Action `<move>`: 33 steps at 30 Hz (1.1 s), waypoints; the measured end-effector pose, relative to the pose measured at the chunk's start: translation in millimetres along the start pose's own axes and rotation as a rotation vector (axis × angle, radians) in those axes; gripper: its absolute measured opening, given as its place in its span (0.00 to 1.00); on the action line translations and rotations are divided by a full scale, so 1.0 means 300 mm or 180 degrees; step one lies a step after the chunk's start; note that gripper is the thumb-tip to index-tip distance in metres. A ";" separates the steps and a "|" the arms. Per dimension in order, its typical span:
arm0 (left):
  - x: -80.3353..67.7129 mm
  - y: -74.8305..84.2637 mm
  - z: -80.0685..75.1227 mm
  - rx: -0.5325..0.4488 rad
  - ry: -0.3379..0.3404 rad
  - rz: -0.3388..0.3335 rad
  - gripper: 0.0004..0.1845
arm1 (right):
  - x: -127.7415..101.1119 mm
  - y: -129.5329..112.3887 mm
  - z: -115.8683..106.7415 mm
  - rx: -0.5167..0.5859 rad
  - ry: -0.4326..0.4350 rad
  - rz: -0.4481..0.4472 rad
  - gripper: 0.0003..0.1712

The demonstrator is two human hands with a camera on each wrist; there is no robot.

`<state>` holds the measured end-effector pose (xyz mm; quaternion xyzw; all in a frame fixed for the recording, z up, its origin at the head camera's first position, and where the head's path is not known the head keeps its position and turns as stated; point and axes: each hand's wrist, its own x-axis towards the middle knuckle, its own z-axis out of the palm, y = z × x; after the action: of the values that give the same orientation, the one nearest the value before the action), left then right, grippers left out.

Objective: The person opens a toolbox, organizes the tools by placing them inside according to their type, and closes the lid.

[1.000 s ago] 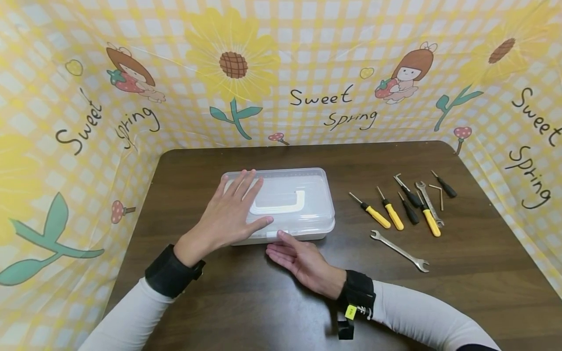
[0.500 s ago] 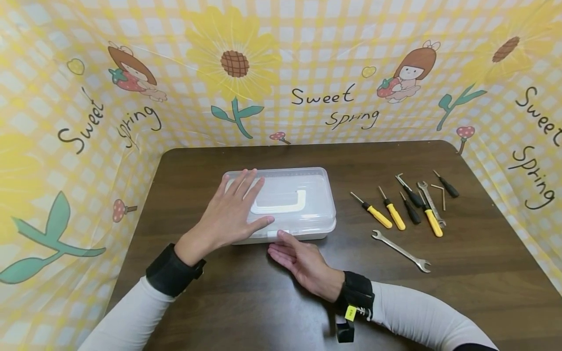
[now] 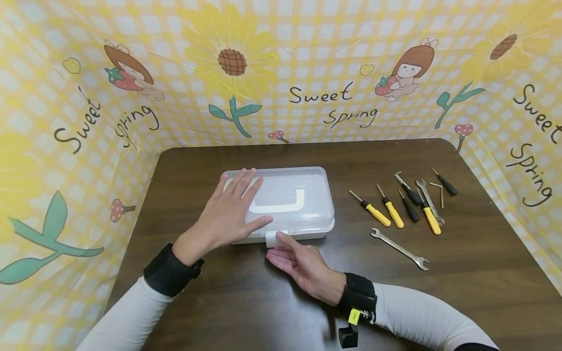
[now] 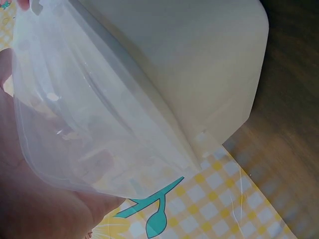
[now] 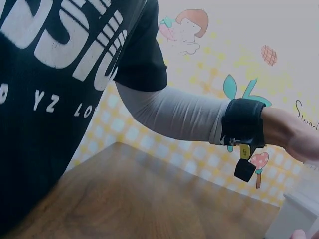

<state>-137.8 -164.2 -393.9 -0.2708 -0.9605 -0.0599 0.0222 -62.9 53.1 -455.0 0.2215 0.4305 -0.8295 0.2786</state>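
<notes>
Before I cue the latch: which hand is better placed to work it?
Probably the right hand: its thumb is at the latch, while the left hand lies spread over the lid.

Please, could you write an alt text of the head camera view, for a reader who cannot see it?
A person's left hand is spread over a translucent-lidded plastic box, while the right hand touches its white latch. Screwdrivers, two wrenches and an L-shaped key lie to the right on the dark table.
</notes>
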 end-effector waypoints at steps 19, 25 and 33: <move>0.001 -0.003 -0.002 0.0006 -0.0019 -0.0026 0.55 | -0.005 0.030 -0.024 0.0151 -0.0393 -0.0205 0.23; -0.001 -0.003 0.000 0.0013 -0.0036 -0.0047 0.55 | 0.002 0.032 -0.042 0.0101 -0.0529 -0.0201 0.23; 0.000 0.000 -0.001 0.0004 -0.0022 -0.0048 0.54 | 0.021 0.035 -0.058 0.0103 -0.0542 -0.0193 0.25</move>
<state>-137.9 -164.2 -393.7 -0.2637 -0.9626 -0.0586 0.0185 -58.6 61.1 -474.4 0.1415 0.3983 -0.8602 0.2852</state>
